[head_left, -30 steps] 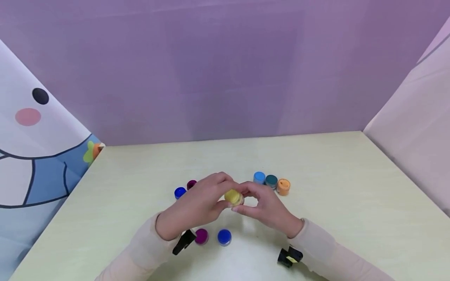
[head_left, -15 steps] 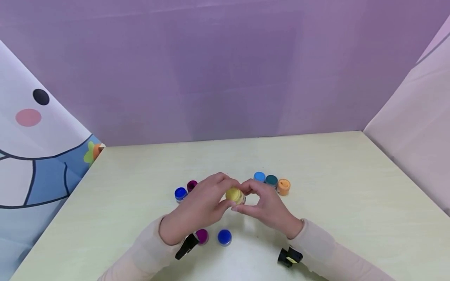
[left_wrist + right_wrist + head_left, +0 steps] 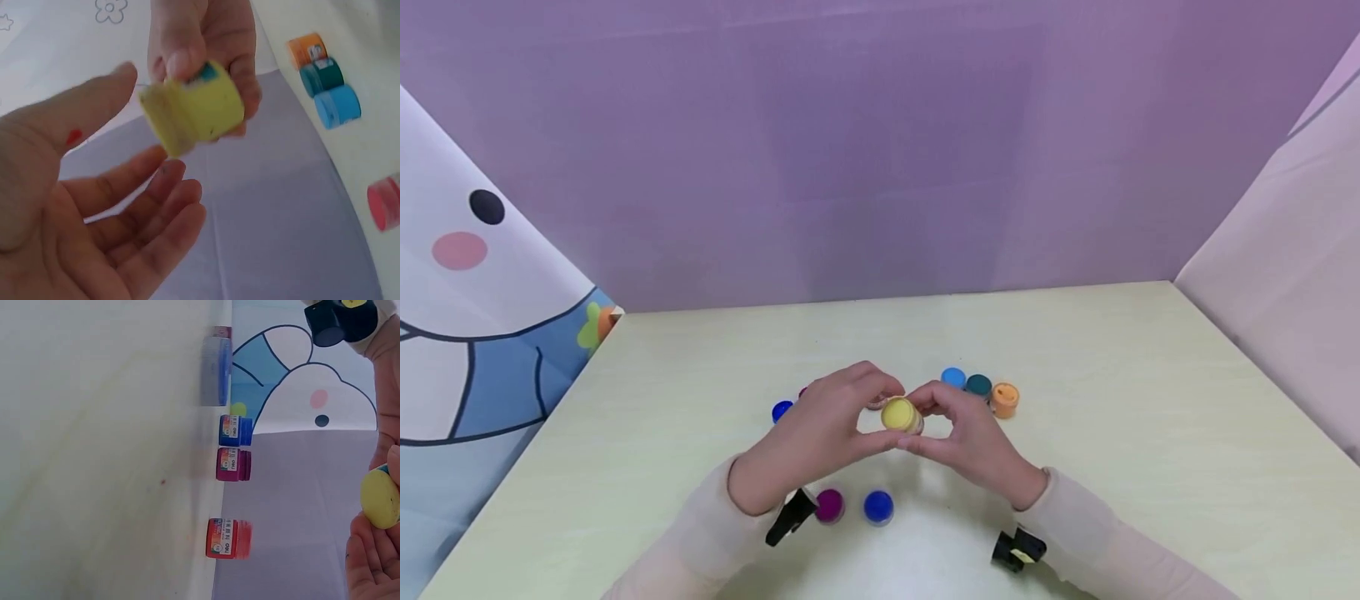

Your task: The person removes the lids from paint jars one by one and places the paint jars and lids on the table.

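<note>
Head cam: right hand [image 3: 973, 437] pinches a yellow jar [image 3: 899, 415] above the table [image 3: 1112, 375], far edge [image 3: 880, 300] well beyond, lots of room rightward. Left hand [image 3: 820, 421] just beside the jar, fingers loosely spread. Red jar's [image 3: 242, 540] label [image 3: 225, 538] reads "deli".

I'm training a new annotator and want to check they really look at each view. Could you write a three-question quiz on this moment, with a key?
1. Multiple choice: Which hand has the yellow jar in its grip? a) left only; b) right only; c) neither.
2. True or false: In the head view, the dark green jar stands between the light blue jar and the orange jar.
3. Fill in: In the right wrist view, the purple jar stands between the labelled blue jar and the ___ jar.

Key: 1. b, the right hand. 2. True. 3. Red.
</note>
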`<state>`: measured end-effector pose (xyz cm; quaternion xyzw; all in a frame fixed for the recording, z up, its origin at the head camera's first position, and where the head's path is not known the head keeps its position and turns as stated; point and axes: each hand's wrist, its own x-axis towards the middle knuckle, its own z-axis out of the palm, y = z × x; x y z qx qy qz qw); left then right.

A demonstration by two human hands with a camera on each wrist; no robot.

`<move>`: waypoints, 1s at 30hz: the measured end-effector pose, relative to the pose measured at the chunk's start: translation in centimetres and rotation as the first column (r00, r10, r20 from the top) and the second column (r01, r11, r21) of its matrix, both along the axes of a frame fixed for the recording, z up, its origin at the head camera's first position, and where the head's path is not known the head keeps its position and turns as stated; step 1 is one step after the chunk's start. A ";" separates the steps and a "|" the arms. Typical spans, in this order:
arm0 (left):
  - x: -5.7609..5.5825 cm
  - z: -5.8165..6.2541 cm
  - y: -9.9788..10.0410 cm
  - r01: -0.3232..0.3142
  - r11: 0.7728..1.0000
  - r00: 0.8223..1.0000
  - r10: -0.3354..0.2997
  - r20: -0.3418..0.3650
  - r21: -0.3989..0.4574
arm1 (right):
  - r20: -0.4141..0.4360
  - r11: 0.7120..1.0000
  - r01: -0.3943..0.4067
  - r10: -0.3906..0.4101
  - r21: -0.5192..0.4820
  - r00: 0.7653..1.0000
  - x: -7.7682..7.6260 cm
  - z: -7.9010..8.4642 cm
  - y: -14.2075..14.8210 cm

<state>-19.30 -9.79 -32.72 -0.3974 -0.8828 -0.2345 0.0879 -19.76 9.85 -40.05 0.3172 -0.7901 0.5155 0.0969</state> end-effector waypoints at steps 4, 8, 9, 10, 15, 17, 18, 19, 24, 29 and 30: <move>-0.5 0.5 -0.7 0.130 0.991 0.991 -0.131 -0.022 -0.043 | 0.006 0.999 -0.031 0.031 0.008 0.999 -0.2 0.0 0.1; -0.8 0.8 -1.1 0.261 0.962 0.964 -0.265 -0.034 -0.081 | 0.013 0.998 -0.063 0.063 0.011 0.998 -0.2 0.0 0.1; -0.8 0.8 -1.1 0.287 0.954 0.955 -0.292 -0.049 -0.087 | 0.013 0.997 -0.072 0.072 0.011 0.997 -0.2 0.0 0.1; -0.9 0.8 -1.1 0.310 0.947 0.947 -0.316 -0.065 -0.088 | 0.010 0.997 -0.082 0.082 0.011 0.997 -0.2 0.1 0.1; -1.1 0.6 -1.0 0.389 0.918 0.908 -0.397 -0.137 -0.078 | 0.008 0.991 -0.136 0.136 0.006 0.991 -0.2 0.1 0.2; -1.1 0.5 -1.0 0.399 0.913 0.900 -0.407 -0.157 -0.079 | 0.009 0.989 -0.149 0.148 0.008 0.989 -0.2 0.1 0.2; -1.1 0.5 -1.0 0.402 0.912 0.897 -0.410 -0.165 -0.081 | 0.011 0.988 -0.152 0.151 0.012 0.988 -0.2 0.2 0.2; -1.0 0.5 -1.0 0.404 0.911 0.895 -0.412 -0.169 -0.080 | 0.014 0.988 -0.154 0.154 0.016 0.988 -0.2 0.2 0.2; -0.9 0.7 -0.9 0.378 0.920 0.908 -0.391 -0.153 -0.103 | 0.022 0.987 -0.153 0.152 0.043 0.988 -0.2 0.2 0.2; -0.7 0.7 -0.9 0.319 0.940 0.935 -0.333 -0.120 -0.119 | 0.013 0.986 -0.156 0.156 0.052 0.988 -0.1 0.1 0.1; -0.7 0.7 -0.9 0.310 0.943 0.939 -0.323 -0.117 -0.119 | 0.008 0.986 -0.156 0.156 0.050 0.988 -0.1 0.1 0.1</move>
